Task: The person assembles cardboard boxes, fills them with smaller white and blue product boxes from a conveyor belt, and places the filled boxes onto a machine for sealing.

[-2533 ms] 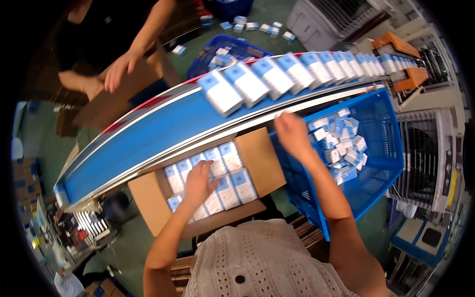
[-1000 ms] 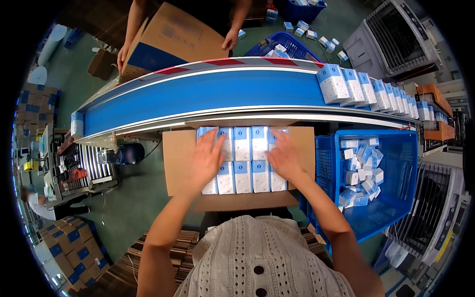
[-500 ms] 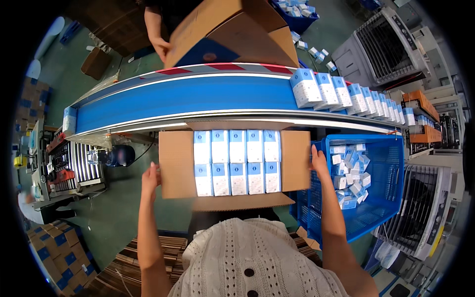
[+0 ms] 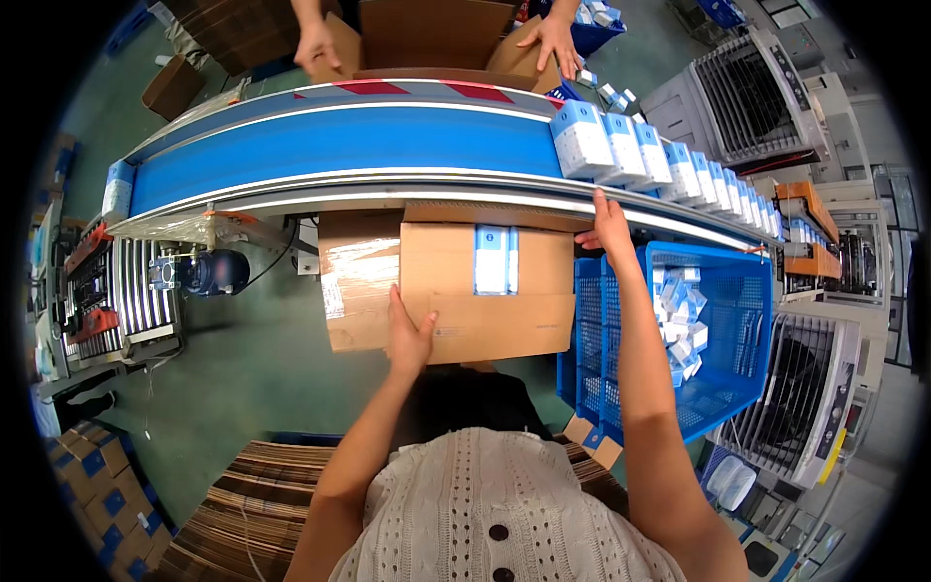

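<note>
In front of me is an open carton [image 4: 446,260], its end flaps folded inward. Through the gap between them, small white-and-blue boxes [image 4: 496,260] show; the flaps cover the others. My left hand [image 4: 411,338] lies at the carton's near left edge, fingers extended and thumb apart. At the far right corner is my right hand [image 4: 609,228], fingers apart, close to the conveyor's near rail; whether it touches the carton I cannot tell. A taped carton [image 4: 361,281] sits against the open one's left side.
Beyond runs a blue conveyor belt [image 4: 339,153] with a row of white-and-blue boxes [image 4: 582,141] at right. Across it, another person's hands [image 4: 316,47] touch an open carton [image 4: 436,34]. Blue crates [image 4: 718,335] stand right, flattened cardboard [image 4: 242,509] lies near left.
The carton's end flaps have folded inward over the boxes. My left hand moved right, my right hand farther away. The taped carton now shows. The other person's carton has turned.
</note>
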Motion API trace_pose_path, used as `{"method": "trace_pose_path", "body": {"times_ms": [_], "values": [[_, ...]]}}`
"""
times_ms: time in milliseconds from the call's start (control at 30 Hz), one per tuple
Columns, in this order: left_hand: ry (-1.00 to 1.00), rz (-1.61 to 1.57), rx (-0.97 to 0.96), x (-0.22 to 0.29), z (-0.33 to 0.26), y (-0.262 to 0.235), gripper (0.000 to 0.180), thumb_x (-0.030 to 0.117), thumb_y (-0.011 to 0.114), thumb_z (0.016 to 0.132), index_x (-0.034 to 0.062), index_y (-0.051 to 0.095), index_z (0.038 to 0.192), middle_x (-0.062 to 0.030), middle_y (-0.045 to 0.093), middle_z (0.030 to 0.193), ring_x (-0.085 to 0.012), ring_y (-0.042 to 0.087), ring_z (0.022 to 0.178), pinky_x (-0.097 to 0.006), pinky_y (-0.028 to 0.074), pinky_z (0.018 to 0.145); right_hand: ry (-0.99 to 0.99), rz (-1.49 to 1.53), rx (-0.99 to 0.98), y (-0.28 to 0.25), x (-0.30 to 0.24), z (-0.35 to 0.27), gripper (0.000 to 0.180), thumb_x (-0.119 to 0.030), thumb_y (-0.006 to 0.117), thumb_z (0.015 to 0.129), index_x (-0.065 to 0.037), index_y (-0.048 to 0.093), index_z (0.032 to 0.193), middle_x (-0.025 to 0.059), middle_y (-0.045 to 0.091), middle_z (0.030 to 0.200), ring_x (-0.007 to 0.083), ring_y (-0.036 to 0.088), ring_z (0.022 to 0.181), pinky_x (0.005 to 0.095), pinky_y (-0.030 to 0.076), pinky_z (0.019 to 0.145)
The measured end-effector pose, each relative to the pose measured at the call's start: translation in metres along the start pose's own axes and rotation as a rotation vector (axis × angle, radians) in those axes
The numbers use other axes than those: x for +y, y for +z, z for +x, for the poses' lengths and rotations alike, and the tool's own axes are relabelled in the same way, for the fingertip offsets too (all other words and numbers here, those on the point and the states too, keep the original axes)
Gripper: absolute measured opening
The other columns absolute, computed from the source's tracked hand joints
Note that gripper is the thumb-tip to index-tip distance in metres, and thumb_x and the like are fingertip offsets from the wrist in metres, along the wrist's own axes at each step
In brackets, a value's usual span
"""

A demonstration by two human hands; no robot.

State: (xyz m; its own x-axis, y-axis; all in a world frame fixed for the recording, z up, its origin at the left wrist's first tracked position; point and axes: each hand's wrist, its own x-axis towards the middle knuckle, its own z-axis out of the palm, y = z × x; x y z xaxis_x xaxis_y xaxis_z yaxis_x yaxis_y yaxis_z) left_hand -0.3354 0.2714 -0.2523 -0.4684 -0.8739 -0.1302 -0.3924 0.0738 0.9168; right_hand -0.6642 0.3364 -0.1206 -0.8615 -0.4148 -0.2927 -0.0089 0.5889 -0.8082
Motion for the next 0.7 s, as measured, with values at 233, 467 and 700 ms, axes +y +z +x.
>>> {"method": "trace_pose_path", "body": {"times_ms": [233,467,700], "values": [[-0.134,0.004,-0.065,0.007,-0.046,-0.019,0.068,0.008,0.056,0.078,-0.0054,0.015,0.131,-0.0277,0.033,0.125,-0.0388,0.034,0.116,-0.04,0.028,0.098,-0.489,-0.969,-0.258,0.023,0.081,-0.067,0.026,-0.022,0.046,0.084,0.003,0.049,0.092,0.0208,0.047,0.096,0.037,0.044,0.097,0.043,0.041,0.082],[-0.238,0.444,0.29,0.047,-0.001,0.009,0.059,0.026,0.045,0.085,-0.0044,0.023,0.13,-0.025,0.034,0.128,-0.036,0.033,0.118,-0.044,0.026,0.097,-0.685,-0.723,-0.068,0.038,0.081,-0.098,0.017,-0.015,0.053,0.079,0.001,0.051,0.08,0.0182,0.049,0.089,0.0384,0.049,0.089,0.043,0.047,0.068],[-0.506,0.467,0.233,-0.014,0.021,-0.078,0.063,0.044,0.033,0.089,0.0,0.023,0.132,-0.0189,0.036,0.129,-0.0339,0.034,0.119,-0.046,0.026,0.098,-0.307,-0.105,-0.383,0.016,0.023,-0.121,0.027,-0.018,0.056,0.082,0.004,0.053,0.098,0.0177,0.053,0.104,0.03,0.052,0.104,0.0359,0.043,0.082]]}}
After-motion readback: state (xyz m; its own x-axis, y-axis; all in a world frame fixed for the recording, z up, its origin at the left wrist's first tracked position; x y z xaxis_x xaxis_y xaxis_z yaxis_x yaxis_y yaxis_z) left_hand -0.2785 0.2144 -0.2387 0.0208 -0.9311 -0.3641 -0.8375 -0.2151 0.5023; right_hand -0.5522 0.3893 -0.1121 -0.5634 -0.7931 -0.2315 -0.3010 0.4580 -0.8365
